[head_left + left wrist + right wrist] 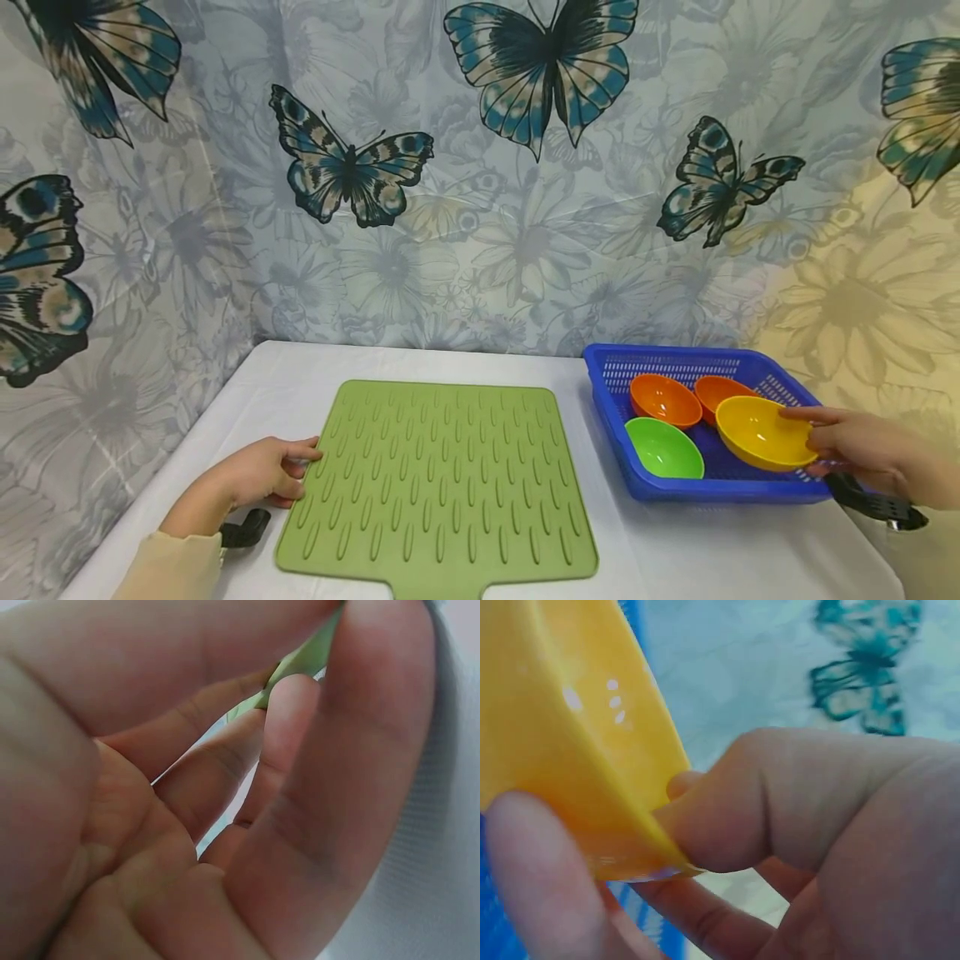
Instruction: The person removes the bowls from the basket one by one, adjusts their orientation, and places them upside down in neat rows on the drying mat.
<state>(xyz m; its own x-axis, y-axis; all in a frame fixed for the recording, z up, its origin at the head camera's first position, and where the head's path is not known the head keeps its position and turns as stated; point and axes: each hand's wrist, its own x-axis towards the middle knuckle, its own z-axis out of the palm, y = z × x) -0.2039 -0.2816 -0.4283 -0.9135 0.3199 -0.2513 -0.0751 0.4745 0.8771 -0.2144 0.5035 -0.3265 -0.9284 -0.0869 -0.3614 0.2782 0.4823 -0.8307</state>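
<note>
A yellow bowl (761,433) is gripped at its right rim by my right hand (862,442), over the right part of the blue basket (652,492). In the right wrist view the thumb and fingers pinch the yellow bowl (607,750) on both sides of its wall. Two orange bowls, one at left (663,402) and one partly hidden behind the yellow bowl (712,393), lie in the basket with a green bowl (666,450). My left hand (258,475) pinches the left edge of a green ridged mat (450,467); the left wrist view shows a sliver of the mat (307,660) at the fingertips.
The mat and basket lie on a table with a white cloth (615,542). Behind and to the left hangs a butterfly-patterned cloth (495,275). The mat's tab reaches the bottom of the head view.
</note>
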